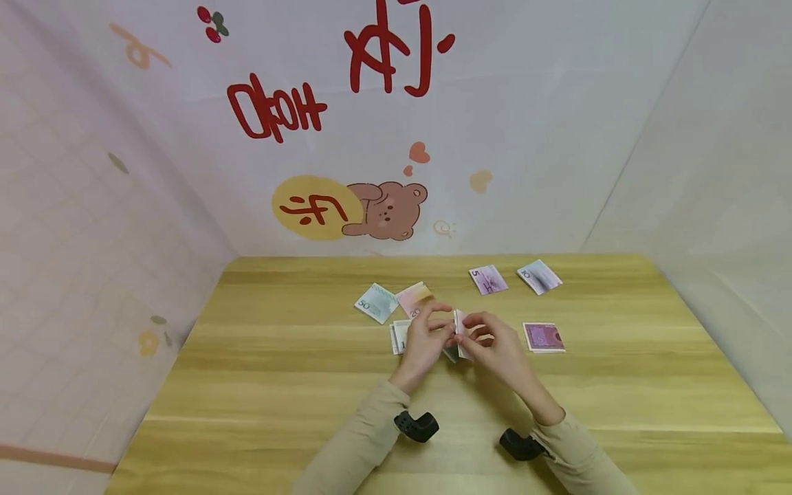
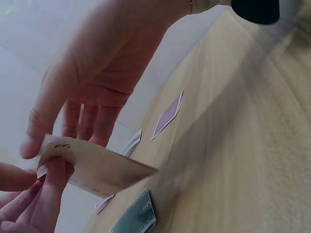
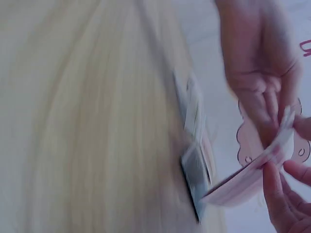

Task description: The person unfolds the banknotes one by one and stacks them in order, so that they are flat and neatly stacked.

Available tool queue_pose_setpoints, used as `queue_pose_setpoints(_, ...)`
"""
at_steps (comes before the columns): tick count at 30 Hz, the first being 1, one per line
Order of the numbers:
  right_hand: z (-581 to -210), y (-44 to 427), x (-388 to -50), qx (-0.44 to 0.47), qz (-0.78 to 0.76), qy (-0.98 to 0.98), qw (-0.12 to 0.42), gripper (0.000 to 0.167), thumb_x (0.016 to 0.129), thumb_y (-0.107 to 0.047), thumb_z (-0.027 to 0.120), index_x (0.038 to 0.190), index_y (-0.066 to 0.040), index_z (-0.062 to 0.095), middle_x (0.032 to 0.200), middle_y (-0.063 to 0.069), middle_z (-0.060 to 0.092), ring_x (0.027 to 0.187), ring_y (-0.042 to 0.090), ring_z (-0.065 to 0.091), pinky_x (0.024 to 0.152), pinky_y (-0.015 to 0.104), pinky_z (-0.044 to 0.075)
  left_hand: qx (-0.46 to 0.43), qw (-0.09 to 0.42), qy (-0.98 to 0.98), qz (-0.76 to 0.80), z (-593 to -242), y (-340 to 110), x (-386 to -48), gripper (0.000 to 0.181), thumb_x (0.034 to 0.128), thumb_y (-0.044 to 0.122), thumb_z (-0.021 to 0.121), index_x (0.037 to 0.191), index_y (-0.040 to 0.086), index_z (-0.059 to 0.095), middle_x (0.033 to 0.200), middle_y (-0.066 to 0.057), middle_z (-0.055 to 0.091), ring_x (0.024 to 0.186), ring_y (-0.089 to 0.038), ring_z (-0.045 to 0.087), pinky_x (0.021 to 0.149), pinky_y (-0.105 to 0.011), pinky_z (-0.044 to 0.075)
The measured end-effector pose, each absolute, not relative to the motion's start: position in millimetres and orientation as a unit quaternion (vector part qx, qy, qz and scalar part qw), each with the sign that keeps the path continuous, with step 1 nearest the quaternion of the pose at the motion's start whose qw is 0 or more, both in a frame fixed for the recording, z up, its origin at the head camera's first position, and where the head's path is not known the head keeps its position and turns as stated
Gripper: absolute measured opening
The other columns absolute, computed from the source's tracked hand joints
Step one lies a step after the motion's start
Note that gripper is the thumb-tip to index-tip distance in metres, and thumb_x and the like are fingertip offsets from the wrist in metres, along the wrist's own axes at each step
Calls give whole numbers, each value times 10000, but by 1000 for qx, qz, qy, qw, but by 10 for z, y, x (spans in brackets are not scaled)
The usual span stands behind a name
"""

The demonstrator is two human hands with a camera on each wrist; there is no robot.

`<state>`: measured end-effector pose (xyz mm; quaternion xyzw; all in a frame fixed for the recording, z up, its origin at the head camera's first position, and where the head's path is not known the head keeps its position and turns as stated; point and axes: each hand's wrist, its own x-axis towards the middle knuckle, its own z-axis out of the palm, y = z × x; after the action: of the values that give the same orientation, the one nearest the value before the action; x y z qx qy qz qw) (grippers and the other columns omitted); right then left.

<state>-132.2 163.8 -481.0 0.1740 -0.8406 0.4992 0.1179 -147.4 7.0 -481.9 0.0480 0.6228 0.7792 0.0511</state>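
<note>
- Fingertips from both sides are covering much of the pinkish notes (image 2: 102, 167), so I'm not making out any whole face or how many sheets I'm holding.
- They're standing on edge between my two hands, above the middle of the wooden table (image 1: 260, 385).
- My left hand (image 1: 427, 340) is curling in, thumb and finger closing on the paper.
- My right hand (image 1: 500, 347) is pinching too, thumb and fingertips gripping the other side; some of its fingers are hiding behind the paper in the left wrist view.
- Below, a green note (image 2: 136, 214) is peeking out, mostly hidden from the head view by my hands.
- My left hand is also blocking a pale note (image 1: 398, 337); only a "1" is showing.
- The 20 note (image 1: 413, 298) is losing its lower edge behind those fingers, while the 50 note (image 1: 376, 303) is lying clear just beside it.
- Farther back, the 5 note (image 1: 489, 280) and 10 note (image 1: 540, 277) are lying apart, unobstructed.
- A purple note (image 1: 544, 337) is sitting to the right, its print too small for reading.
- The right wrist view is blurring heavily.
</note>
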Motion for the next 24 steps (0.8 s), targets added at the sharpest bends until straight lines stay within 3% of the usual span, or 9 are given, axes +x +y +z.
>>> queue_pose_setpoints(7,-4766,1630,-1327,152,551,-820,40,262,824,-25,747,1056,-14,624,1024,144,646,799,206,663,681,312,563,64,23,661,747,-4819,2,-1448,296,878,-115,589,1156,-15,586,964,-229,686,832,-270,685,716,-415,570)
queue_pose_setpoints(11,-4765,1628,-1305,155,555,-817,28,252,850,0,717,1084,7,624,1059,167,644,839,237,674,709,332,563,72,5,677,733,-4841,-39,-1423,291,881,-112,593,1148,2,602,975,-244,681,851,-313,685,727,-480,559)
queue_pose_setpoints(14,-4701,1608,-1249,167,552,-816,30,233,860,51,681,1083,45,614,1055,202,640,830,276,675,700,318,562,85,-2,680,728,-4835,-75,-1397,242,880,-141,572,1107,-61,606,965,-283,668,877,-374,673,727,-497,554)
queue_pose_setpoints(19,-4493,1560,-1118,194,542,-816,54,279,842,145,631,1109,115,557,1001,267,637,836,349,658,705,284,558,107,-7,708,698,-4643,-177,-1263,143,882,-157,526,987,-155,623,990,-299,655,927,-429,638,728,-354,558)
queue_pose_setpoints(22,-4459,1569,-1082,204,534,-818,70,313,824,187,609,1123,119,548,966,267,640,836,374,648,704,299,561,111,-3,723,682,-4557,-250,-1179,153,890,-146,513,978,-154,639,1024,-282,654,955,-432,626,738,-220,507)
queue_pose_setpoints(24,-4459,1587,-1066,208,528,-820,76,305,815,204,595,1106,119,564,953,260,639,812,370,647,685,322,564,115,2,726,678,-4555,-304,-1148,155,893,-143,513,985,-155,637,1038,-284,650,965,-429,625,751,-194,492)
